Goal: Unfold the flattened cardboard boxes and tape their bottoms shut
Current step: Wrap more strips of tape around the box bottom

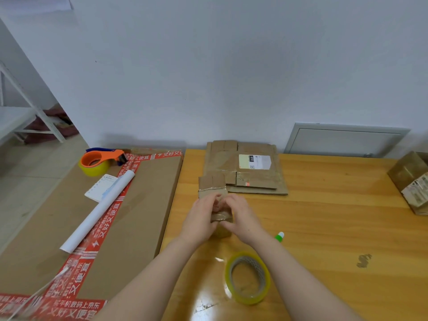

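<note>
A small brown cardboard box (212,185) lies on the wooden table (324,228) at the centre, its far flaps sticking up. My left hand (200,220) grips its near left side, and my right hand (240,216) grips its near right side. Both hands press on the near end, which they partly hide. Behind the box lies a stack of flattened cardboard boxes (245,167), the top one bearing a white label. A roll of clear yellowish tape (247,278) lies on the table near my right forearm.
A big flat carton with red printed tape (92,216) lies to the left, carrying an orange tape dispenser (102,161), a white paper roll (99,209) and a notepad (102,187). A green-and-white cap (279,236) lies by my right wrist. A taped box (412,179) stands at the right edge.
</note>
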